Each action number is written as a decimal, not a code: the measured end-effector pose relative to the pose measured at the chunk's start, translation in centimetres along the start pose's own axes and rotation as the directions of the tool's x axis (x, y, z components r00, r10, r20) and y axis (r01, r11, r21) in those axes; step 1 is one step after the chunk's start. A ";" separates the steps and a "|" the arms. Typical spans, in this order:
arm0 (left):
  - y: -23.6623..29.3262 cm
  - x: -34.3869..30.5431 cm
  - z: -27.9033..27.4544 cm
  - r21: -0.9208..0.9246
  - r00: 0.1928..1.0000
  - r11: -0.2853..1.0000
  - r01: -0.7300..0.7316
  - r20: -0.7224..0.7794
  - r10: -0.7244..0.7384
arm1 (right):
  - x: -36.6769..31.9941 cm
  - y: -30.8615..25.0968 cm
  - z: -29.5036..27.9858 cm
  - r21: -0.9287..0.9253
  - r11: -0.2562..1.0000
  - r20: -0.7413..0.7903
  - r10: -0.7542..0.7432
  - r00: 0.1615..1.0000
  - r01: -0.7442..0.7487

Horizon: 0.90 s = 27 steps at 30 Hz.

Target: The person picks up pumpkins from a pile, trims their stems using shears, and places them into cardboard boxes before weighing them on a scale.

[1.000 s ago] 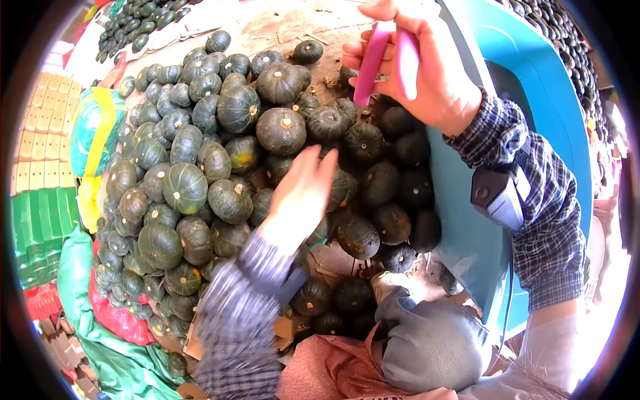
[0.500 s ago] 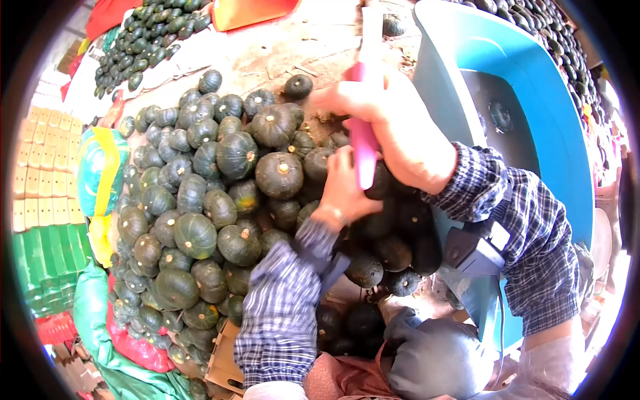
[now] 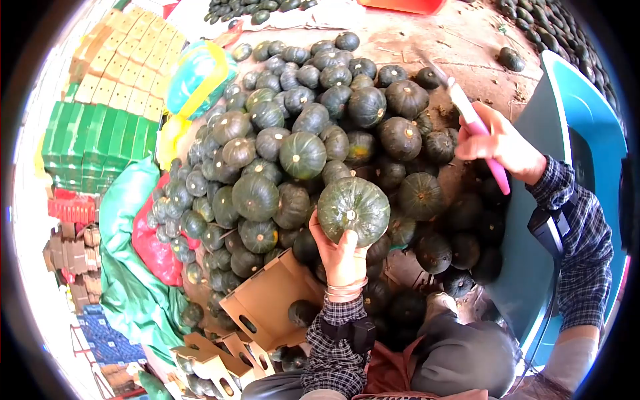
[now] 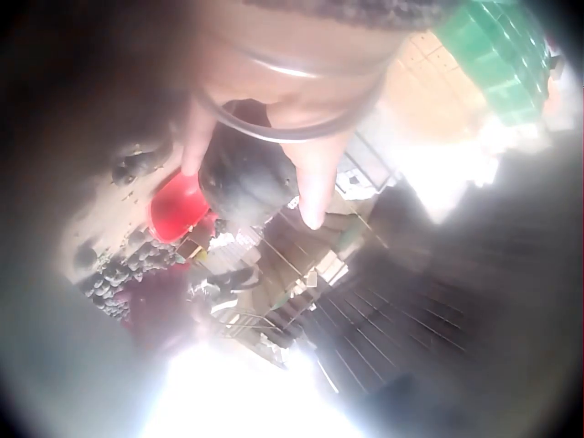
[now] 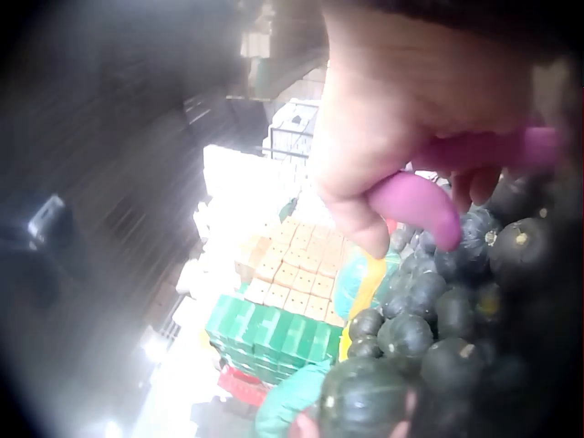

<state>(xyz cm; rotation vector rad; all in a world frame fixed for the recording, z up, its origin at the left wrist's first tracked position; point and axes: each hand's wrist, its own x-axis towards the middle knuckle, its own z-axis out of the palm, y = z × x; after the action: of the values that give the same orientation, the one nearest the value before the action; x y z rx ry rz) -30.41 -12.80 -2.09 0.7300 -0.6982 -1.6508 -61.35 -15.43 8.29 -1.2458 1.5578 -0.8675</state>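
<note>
A round green pumpkin with a pale stem end rests in my left hand, thumb over its near side and fingers along its left edge. The left wrist view catches the same pumpkin between thumb and finger. My right hand, beside the blue tub, grips pink-handled shears, their tips pointing up and left, away from the pumpkin. In the right wrist view a curved pink handle shows under the fingers. Below both hands spreads a large heap of dark green pumpkins.
To the right stands the blue tub. An opened cardboard box lies near my left forearm, with more box parts below it. Green crates, tan stacked boxes and a green sheet line the left side.
My left hand has come out of the heap with a pumpkin, lifting it toward me. My right hand has moved right with the shears, and the head view has shifted.
</note>
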 end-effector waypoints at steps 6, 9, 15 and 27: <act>1.9 -2.1 2.2 0.046 0.990 0.993 -0.106 -0.093 0.110 | -0.5 0.6 1.1 -0.138 0.990 0.113 0.037 0.993 -0.021; 2.5 -2.5 3.0 0.117 0.978 0.978 -0.172 -0.095 0.184 | -0.6 0.8 1.2 -0.100 0.994 0.089 0.047 0.995 -0.038; 3.1 -2.7 4.2 0.232 0.962 0.956 -0.177 -0.163 0.218 | -0.6 0.7 1.0 -0.083 0.996 0.100 0.051 0.994 -0.043; 3.2 -2.5 3.8 0.276 0.957 0.938 -0.207 -0.139 0.253 | -0.8 0.3 1.1 -0.018 0.999 0.128 0.051 0.990 -0.049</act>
<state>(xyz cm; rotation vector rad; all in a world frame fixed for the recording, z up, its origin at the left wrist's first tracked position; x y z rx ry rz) -31.01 -10.65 2.99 0.9290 -0.8504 -1.2781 -60.31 -14.54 7.88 -1.2434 1.4885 -0.7307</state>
